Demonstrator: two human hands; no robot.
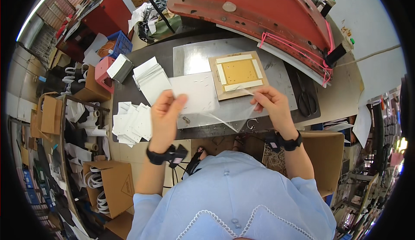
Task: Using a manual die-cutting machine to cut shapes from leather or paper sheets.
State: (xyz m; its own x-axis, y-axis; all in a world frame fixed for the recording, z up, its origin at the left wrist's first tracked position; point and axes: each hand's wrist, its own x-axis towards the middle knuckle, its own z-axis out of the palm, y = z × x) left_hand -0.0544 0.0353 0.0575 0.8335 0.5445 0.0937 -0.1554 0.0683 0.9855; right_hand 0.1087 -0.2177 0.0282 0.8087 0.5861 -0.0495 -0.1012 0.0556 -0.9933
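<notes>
The right hand [271,106] pinches clear film [243,115] between closed fingertips; the left hand [165,112] curls, hold unclear; best keep film taut, uncreased.

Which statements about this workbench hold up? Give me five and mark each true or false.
1. The right hand holds the black scissors. False: it pinches a thin, clear-looking film; the scissors lie on the table.
2. Whitish strips edge the yellow rectangular panel. True.
3. The blue plastic crate stands to the right of the large red metal frame. False: it stands to the left.
4. A fanned pile of white rectangular cards lies left of the yellow panel. True.
5. The person's top is red. False: it is light blue.
</notes>
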